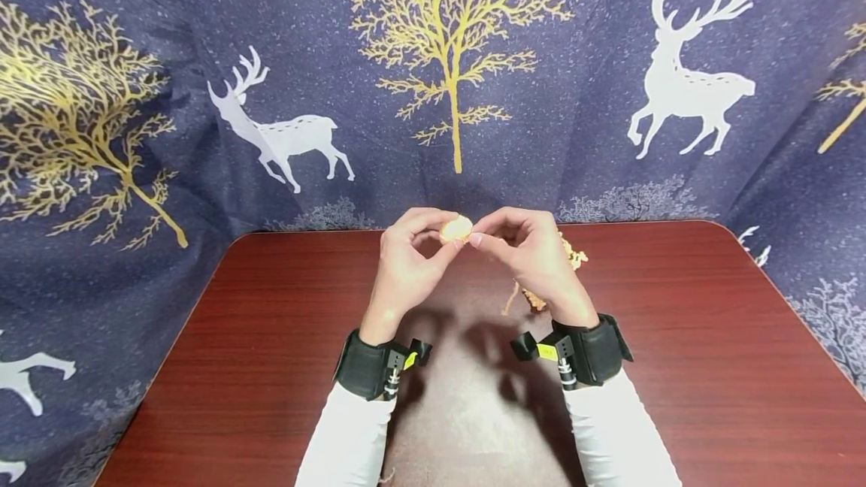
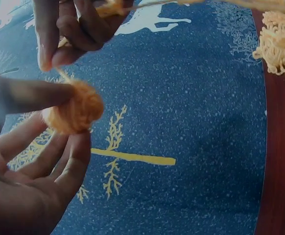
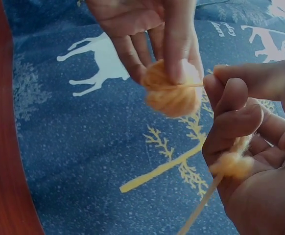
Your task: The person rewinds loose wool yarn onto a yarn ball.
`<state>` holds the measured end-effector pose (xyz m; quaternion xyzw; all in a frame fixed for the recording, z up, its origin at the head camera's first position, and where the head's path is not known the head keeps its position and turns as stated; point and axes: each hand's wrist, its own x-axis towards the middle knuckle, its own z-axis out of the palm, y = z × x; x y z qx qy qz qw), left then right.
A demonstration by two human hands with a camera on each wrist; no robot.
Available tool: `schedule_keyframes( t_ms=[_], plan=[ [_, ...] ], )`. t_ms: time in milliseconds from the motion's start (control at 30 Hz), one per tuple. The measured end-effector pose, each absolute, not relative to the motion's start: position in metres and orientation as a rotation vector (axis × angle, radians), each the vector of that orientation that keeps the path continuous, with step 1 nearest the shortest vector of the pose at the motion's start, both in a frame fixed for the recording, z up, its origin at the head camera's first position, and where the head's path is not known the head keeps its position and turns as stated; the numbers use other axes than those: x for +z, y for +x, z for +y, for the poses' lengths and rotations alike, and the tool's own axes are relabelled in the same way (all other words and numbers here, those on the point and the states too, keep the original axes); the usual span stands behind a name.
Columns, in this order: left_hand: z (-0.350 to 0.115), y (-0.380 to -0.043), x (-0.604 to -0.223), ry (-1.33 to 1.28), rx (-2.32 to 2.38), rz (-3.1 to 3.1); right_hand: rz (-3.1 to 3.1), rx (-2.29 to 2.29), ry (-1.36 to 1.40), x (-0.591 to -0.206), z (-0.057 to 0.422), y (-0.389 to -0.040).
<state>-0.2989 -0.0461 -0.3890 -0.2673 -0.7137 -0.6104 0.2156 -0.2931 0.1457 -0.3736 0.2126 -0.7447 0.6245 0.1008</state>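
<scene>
A small ball of orange-yellow yarn (image 2: 83, 108) is pinched between the thumb and fingers of my left hand (image 1: 410, 255). My right hand (image 1: 537, 258) is close beside it and pinches the yarn strand (image 3: 195, 85) that runs taut from the ball. More yarn (image 3: 234, 165) passes through the curled lower fingers and palm of that hand, and a length of it trails down out of the right wrist view. In the head view both hands are raised near the table's far edge, and fingers partly cover the ball.
A loose, crinkled heap of yarn (image 2: 279, 43) lies on the reddish-brown table (image 1: 683, 322), partly behind my right hand in the head view. Beyond the table hangs a dark blue cloth (image 1: 399, 149) with white deer and golden trees.
</scene>
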Motion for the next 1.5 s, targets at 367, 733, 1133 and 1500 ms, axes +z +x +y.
schedule_keyframes(
  t_ms=[367, 733, 1133, 1500],
  plan=[
    [-0.049, -0.299, -0.390, -0.993, -1.471, -2.207, -2.056, 1.972, 0.545, -0.373, 0.156, -0.294],
    [-0.048, -0.290, -0.382, -1.227, -1.833, -2.043, -2.017, 1.971, 0.530, -0.376, 0.160, -0.299],
    [-0.047, -0.288, -0.377, -1.004, -2.207, -1.651, -2.144, 2.025, 0.495, -0.384, 0.155, -0.306],
    [-0.046, -0.295, -0.377, -0.588, -2.242, -1.498, -2.356, 1.869, 0.621, -0.376, 0.144, -0.295]
  ],
)
